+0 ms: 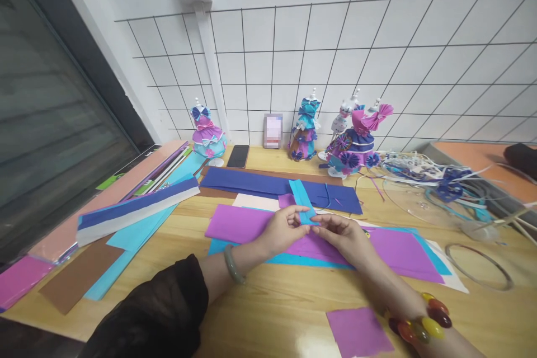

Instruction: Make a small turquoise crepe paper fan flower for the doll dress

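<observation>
A narrow turquoise paper strip (301,197) stands up between both hands, its lower end pinched by the fingers. My left hand (283,230) holds that end from the left, thumb and fingers together. From the right, my right hand (342,236) pinches the same end, its fingertips close to the left ones. Beneath the hands lies a long purple paper strip (403,249), on top of turquoise and white sheets. A dark blue folded strip (251,183) lies behind them. Near the front edge is a small purple square (358,331).
Small dress forms in paper dresses (208,142) stand along the wall. A dark phone (238,156) lies at the back. Coloured paper strips (138,210) are piled at left. Cords (419,170), a wire ring (478,267) and an orange-topped surface (482,159) are at right.
</observation>
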`<state>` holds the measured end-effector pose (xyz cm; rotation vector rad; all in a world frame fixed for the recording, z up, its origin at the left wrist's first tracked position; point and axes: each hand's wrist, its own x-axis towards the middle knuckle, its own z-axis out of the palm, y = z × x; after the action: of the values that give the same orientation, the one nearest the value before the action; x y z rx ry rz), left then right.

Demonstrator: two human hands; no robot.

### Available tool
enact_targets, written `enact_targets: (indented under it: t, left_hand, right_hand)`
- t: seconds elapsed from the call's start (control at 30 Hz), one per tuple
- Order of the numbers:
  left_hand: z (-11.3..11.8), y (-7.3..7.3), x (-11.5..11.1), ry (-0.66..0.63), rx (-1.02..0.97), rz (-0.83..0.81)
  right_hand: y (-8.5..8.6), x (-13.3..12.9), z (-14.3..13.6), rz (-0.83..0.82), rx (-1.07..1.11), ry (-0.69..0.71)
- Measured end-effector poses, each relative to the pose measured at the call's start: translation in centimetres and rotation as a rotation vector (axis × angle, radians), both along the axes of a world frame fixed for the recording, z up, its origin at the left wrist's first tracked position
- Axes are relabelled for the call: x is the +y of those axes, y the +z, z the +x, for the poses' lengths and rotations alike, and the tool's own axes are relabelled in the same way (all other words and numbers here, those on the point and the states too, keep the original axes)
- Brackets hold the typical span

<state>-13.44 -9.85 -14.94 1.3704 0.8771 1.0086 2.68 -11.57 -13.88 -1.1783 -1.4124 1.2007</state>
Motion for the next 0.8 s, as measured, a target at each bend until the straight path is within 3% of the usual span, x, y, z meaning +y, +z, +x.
enact_targets:
  t: [0.3, 0.57, 0.8]
  left_hand:
    - [-0.26, -0.21, -0.01, 0.014, 0.089, 0.062]
    - [-0.35, -0.77, 0.20, 0.044, 0.154, 0.099]
    - [-0.66, -0.01, 0.06, 0.078, 0.253, 0.208]
  right_hand:
    - [-0.30, 0.04, 0.25, 0.120, -0.168, -0.060]
    - [-0.45, 0.22, 0.66, 0.388, -0.399, -0.035]
    - [-0.66, 0.29, 0.86, 0.401, -0.461, -0.026]
